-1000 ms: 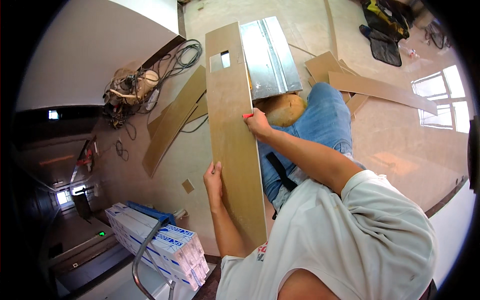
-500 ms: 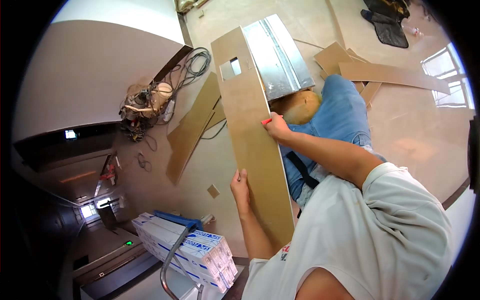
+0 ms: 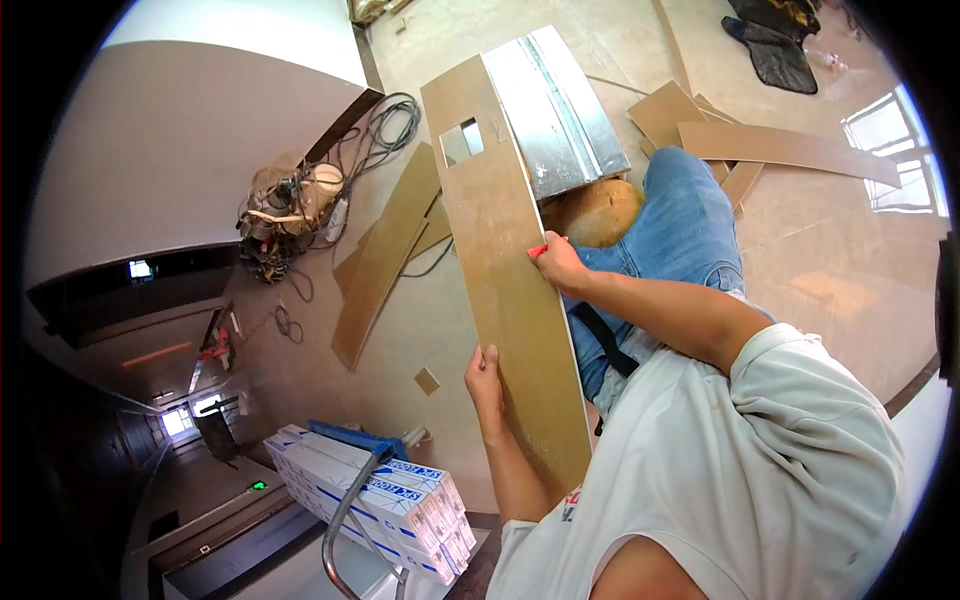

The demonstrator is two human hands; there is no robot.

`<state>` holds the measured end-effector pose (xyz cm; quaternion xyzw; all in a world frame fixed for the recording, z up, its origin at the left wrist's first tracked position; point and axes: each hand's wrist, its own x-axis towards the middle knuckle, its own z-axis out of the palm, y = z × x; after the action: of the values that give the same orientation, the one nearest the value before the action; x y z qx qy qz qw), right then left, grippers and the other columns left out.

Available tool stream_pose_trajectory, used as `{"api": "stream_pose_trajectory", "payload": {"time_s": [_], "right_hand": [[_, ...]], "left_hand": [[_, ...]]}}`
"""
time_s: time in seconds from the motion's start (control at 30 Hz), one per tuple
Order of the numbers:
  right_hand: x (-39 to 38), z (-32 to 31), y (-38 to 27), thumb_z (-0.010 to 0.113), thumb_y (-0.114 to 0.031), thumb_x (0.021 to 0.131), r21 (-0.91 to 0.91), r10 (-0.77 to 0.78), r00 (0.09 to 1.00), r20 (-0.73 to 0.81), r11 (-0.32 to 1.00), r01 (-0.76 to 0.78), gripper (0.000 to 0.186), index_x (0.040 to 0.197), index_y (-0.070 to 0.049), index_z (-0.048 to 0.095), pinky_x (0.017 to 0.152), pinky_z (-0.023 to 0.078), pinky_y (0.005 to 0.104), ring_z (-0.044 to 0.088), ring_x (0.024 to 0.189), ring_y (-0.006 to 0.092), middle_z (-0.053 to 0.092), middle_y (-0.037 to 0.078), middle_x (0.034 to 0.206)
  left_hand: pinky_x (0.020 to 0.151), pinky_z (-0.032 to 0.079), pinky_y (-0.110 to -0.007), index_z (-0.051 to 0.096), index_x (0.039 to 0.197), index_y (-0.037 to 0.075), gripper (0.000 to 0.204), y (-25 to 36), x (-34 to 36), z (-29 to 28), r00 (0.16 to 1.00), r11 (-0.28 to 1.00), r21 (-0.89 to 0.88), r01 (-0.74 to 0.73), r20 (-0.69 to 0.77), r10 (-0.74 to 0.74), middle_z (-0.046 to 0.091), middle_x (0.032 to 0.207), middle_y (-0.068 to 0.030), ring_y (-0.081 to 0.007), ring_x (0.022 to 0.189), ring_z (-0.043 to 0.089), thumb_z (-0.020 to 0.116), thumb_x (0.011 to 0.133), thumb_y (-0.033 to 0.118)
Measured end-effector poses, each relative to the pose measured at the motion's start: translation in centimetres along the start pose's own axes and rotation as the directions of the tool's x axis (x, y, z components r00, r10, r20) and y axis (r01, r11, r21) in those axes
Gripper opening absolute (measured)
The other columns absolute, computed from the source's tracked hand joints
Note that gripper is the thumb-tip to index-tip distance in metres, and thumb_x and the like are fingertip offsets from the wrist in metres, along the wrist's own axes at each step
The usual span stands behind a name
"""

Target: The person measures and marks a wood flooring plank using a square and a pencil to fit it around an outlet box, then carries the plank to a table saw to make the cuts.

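A long brown floor plank (image 3: 510, 270) with a square cut-out near its far end slants across in front of me. Along its left edge, my left hand (image 3: 484, 380) is closed, thumb near the top face and the other fingers partly hidden. My right hand (image 3: 560, 264) is closed around a small red tool (image 3: 537, 252) at the plank's right edge; its working end is hidden, so I cannot tell its exact kind. Beyond that hand, a silvery metal-topped box (image 3: 560, 110) lies beside the plank's far half, with a round tan object (image 3: 597, 213) at its near end.
Loose planks lie on the left (image 3: 385, 265) and as a pile on the right (image 3: 780, 155). A dusty power tool (image 3: 290, 215) and coiled cable (image 3: 395, 125) sit by the wall. Stacked white-and-blue cartons (image 3: 400, 510) and a bent metal tube (image 3: 340, 510) stand lower left.
My right hand has slid slightly toward me along the plank's edge with the red tool. My left hand has shifted a little nearer too. The plank looks almost unmoved.
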<state>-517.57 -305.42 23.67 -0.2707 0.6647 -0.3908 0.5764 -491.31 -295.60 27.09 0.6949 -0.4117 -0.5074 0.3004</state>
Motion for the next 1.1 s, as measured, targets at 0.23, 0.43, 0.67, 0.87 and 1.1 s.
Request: {"api": "stream_pose_trajectory", "payload": {"time_s": [0.23,0.43,0.67,0.87,1.1], "right_hand": [[-1.8,-0.4,-1.3,0.064,-0.016,0.092,0.053,-0.002,0.999,0.032,0.999,0.000,0.025,0.109,0.001,0.061,0.087,0.051,0.0434,0.068,0.101,0.0330,0.069,0.022,0.105],[-0.1,0.0,1.6,0.062,-0.011,0.091,0.015,-0.026,1.000,0.017,1.000,0.026,0.017,0.103,-0.001,0.058,0.082,0.050,0.0447,0.065,0.094,0.0288,0.067,0.019,0.098],[0.1,0.8,2.3,0.061,-0.008,0.089,0.026,-0.012,1.000,0.025,1.000,0.011,0.013,0.099,-0.001,0.056,0.081,0.049,0.0451,0.061,0.089,0.0266,0.065,0.017,0.096],[3.9,-1.1,7.2,0.059,-0.013,0.093,0.153,-0.183,0.983,-0.019,0.971,0.184,0.013,0.099,-0.001,0.057,0.079,0.050,0.0420,0.061,0.086,0.0224,0.067,0.015,0.098],[-2.6,-0.2,-1.4,0.059,-0.014,0.095,0.151,-0.169,0.985,0.020,0.975,0.164,0.016,0.102,0.000,0.058,0.078,0.051,0.0411,0.060,0.085,0.0199,0.067,0.015,0.096]], "left_hand": [[0.090,0.050,-0.028,0.062,0.134,-0.005,0.041,-0.5,-0.8,-0.4,1.000,0.999,0.027,0.021,-0.006,-0.021,0.072,0.117,-0.0091,-0.0132,0.100,0.062,0.062,0.104,0.023],[0.091,0.050,-0.029,0.062,0.133,-0.005,0.042,-0.8,-0.9,0.0,1.000,0.999,0.050,-0.017,-0.012,0.018,0.072,0.117,-0.0095,-0.0144,0.102,0.062,0.063,0.103,0.025],[0.091,0.050,-0.029,0.062,0.133,-0.007,0.044,-1.2,-1.2,-0.4,0.999,0.997,0.073,-0.006,-0.039,0.009,0.072,0.117,-0.0102,-0.0152,0.102,0.062,0.064,0.102,0.026],[0.087,0.051,-0.028,0.061,0.133,-0.007,0.041,-2.4,0.1,1.6,1.000,1.000,0.017,-0.018,-0.012,0.018,0.071,0.114,-0.0081,-0.0147,0.099,0.063,0.061,0.103,0.021],[0.085,0.051,-0.027,0.062,0.132,-0.005,0.035,0.7,-2.5,-0.2,0.989,0.992,-0.062,-0.113,-0.100,0.106,0.069,0.113,-0.0042,-0.0133,0.097,0.063,0.060,0.103,0.015]]}}
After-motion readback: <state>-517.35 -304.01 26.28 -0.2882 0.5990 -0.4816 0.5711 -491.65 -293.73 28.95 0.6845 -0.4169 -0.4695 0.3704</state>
